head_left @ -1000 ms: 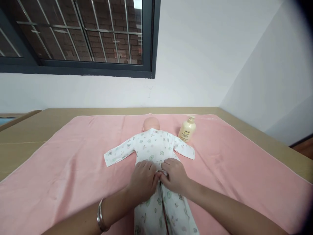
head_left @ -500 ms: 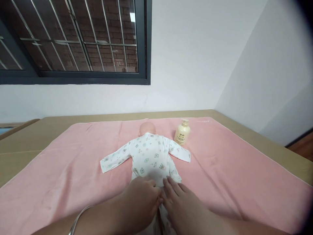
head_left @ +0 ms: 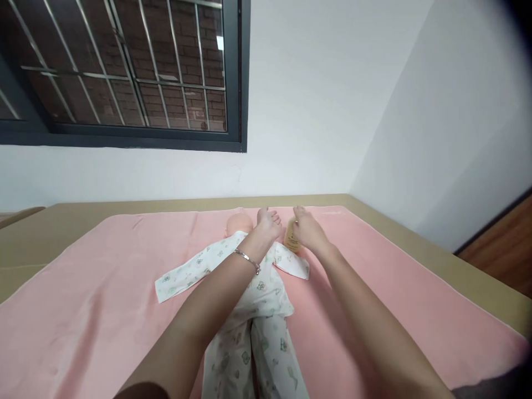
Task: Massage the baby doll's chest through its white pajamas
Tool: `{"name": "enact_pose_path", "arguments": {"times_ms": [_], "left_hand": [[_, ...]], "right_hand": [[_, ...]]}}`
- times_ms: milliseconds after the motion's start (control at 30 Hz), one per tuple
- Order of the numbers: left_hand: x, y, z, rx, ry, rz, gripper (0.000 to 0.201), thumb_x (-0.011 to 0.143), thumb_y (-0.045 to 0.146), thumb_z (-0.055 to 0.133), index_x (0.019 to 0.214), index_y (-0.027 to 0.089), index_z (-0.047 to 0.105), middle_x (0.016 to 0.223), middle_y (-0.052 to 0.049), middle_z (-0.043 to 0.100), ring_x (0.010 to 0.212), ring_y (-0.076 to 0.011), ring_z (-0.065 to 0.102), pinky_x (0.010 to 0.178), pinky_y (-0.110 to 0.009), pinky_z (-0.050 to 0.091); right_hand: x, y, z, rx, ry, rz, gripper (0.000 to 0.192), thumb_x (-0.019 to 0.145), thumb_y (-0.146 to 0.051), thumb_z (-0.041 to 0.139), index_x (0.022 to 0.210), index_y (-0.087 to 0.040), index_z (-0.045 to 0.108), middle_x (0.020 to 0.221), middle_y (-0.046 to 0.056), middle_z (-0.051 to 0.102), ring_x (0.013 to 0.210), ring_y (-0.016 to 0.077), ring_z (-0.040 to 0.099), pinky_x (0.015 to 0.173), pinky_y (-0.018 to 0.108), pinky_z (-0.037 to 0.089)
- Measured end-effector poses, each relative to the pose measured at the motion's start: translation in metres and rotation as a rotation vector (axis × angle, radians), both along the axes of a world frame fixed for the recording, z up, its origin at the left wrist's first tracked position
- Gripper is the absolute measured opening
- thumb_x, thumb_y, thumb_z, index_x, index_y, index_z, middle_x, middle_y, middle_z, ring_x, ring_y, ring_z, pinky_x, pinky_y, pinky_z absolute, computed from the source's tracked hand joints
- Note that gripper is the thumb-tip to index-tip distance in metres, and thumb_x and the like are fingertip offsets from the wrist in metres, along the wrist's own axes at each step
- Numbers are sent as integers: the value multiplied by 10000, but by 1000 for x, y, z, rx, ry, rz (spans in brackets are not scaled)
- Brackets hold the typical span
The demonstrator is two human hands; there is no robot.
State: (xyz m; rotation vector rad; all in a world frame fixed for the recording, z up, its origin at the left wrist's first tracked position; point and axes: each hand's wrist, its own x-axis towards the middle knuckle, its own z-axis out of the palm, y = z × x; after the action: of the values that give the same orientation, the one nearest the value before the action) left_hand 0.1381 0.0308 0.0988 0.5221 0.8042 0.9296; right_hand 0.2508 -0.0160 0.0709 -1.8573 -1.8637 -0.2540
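A baby doll in a white printed top and trousers lies with its head toward the wall, its arms spread out. Beside its head stands a pale yellow pump bottle. My right hand is over the bottle's top with bent fingers and hides the pump. Just left of the bottle, my left hand is held palm up, open, its fingers slightly curled. Whether anything lies in that palm is too small to tell. My left forearm, with a silver bracelet, passes over the doll's body.
A pink blanket with a few creases lies under the doll on a tan surface. White walls stand behind and at the right. A dark-framed barred window is at the upper left. Brown wood shows at the right edge.
Both hands have left the doll's lower body and reached forward. My right hand has come onto the pump bottle, my left has turned palm up beside it. The view has shifted slightly.
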Motion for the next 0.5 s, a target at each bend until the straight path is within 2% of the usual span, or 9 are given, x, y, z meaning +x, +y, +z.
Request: {"name": "enact_pose_path", "arguments": {"times_ms": [67, 167, 233, 300, 333, 400, 500], "left_hand": [[10, 9, 0, 18, -48, -25, 579, 950, 416, 206, 1369, 53, 375, 1401, -206, 435, 1261, -201, 494, 905, -255, 502], [12, 11, 0, 24, -98, -82, 601, 949, 432, 222, 1381, 40, 369, 1393, -226, 453, 1241, -224, 521, 911, -289, 511], [3, 6, 0, 15, -103, -104, 598, 950, 418, 253, 1389, 26, 356, 1421, -245, 416, 1272, -239, 497, 930, -300, 502], [-15, -5, -1, 8, -99, -111, 593, 948, 408, 297, 1382, 10, 364, 1424, -258, 404, 1297, -250, 474, 946, -296, 491], [-27, -12, -2, 12, -103, -113, 594, 944, 417, 319, 1367, 5, 384, 1399, -262, 433, 1288, -253, 484, 947, -296, 492], [-53, -29, -1, 45, -146, -141, 595, 940, 452, 331, 1320, 8, 439, 1316, -254, 517, 1234, -260, 535, 957, -321, 494], [-92, -56, 3, 139, -233, -237, 600, 956, 509, 230, 1264, 80, 514, 1245, -194, 591, 1201, -273, 559, 1026, -435, 447]], "right_hand": [[-4, 5, -6, 12, -11, -14, 491, 838, -82, 406, 1317, -2, 478, 1406, 226, 473, 1348, 306, 383, 1104, 453, 298], [-4, 5, -1, 22, -4, -52, 392, 846, -79, 407, 1202, -44, 566, 1312, 221, 560, 1273, 313, 469, 1086, 467, 289], [-4, 3, 8, 16, 17, -67, 316, 881, -95, 370, 1068, -64, 623, 1140, 221, 652, 1147, 308, 570, 1048, 481, 317], [-10, -1, 17, 11, 42, -69, 325, 927, -142, 327, 1020, -70, 630, 1043, 211, 679, 1086, 297, 603, 1026, 481, 335], [-16, -3, 20, 17, 57, -55, 346, 948, -180, 312, 1060, -68, 619, 1083, 211, 669, 1123, 295, 585, 1036, 475, 331], [-36, -11, 20, 51, 98, 35, 406, 978, -265, 291, 1236, -81, 544, 1297, 197, 574, 1283, 277, 469, 1089, 455, 297], [-82, -28, 9, 141, 175, 328, 533, 988, -367, 283, 1449, -101, 323, 1517, 166, 333, 1437, 262, 222, 1151, 495, 219]]}}
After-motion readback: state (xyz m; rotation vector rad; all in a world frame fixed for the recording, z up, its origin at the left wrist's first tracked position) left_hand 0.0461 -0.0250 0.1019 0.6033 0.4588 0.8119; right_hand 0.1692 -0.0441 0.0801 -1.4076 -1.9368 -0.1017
